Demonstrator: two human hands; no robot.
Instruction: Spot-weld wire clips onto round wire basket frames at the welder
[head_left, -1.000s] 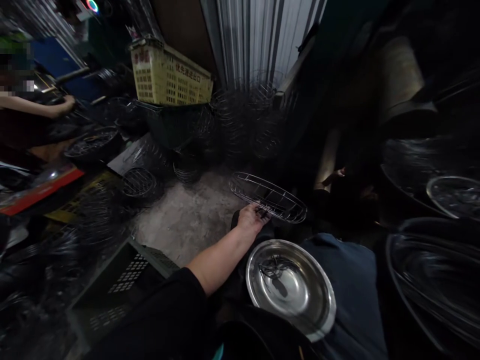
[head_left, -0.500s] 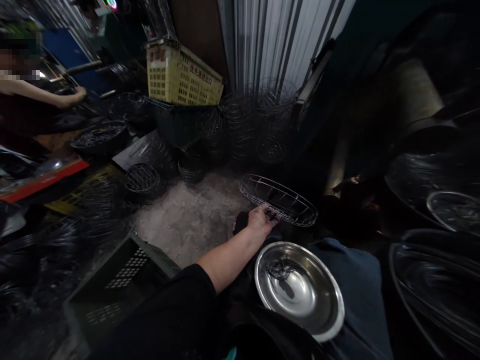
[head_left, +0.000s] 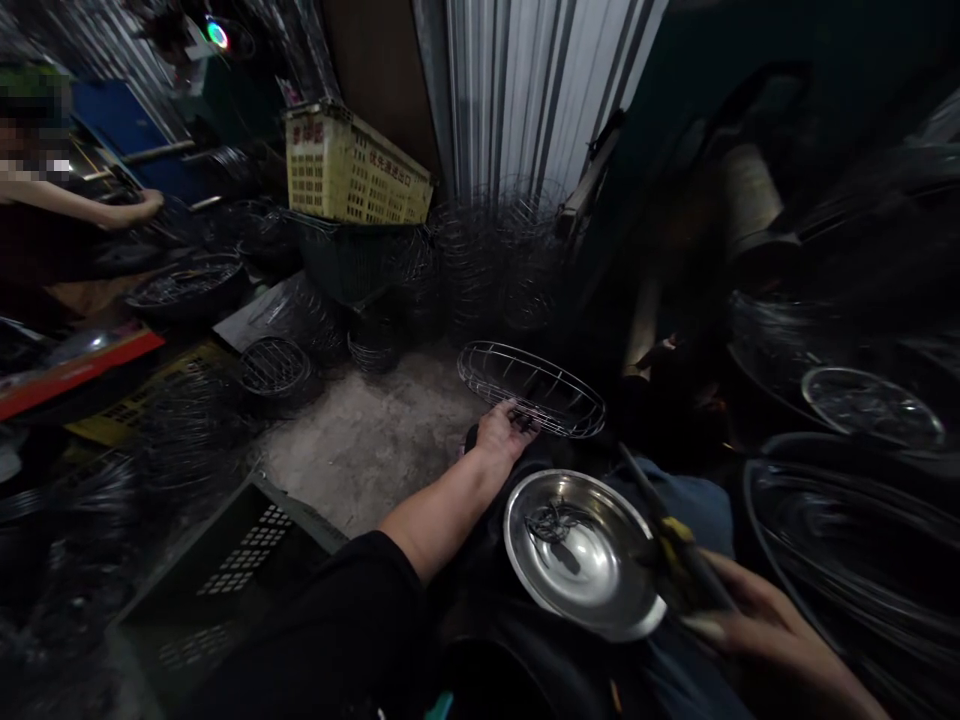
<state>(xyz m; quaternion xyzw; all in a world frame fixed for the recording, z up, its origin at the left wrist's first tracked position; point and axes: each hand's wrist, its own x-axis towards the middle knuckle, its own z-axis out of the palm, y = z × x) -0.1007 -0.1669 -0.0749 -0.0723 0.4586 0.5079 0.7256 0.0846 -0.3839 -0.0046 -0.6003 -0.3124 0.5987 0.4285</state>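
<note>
The left hand (head_left: pixel 504 432) is shut tight on the rim of the wire basket (head_left: pixel 532 388), just behind the steel bowl (head_left: pixel 600 585). The right hand (head_left: pixel 757 625), right of the bowl, grips a tool (head_left: pixel 675 545). It looks like a holding step, and the tool would need to get near the basket

Head-worn view, forward and downward.

Tilted oval wire basket (head_left: pixel 531 389)
</note>
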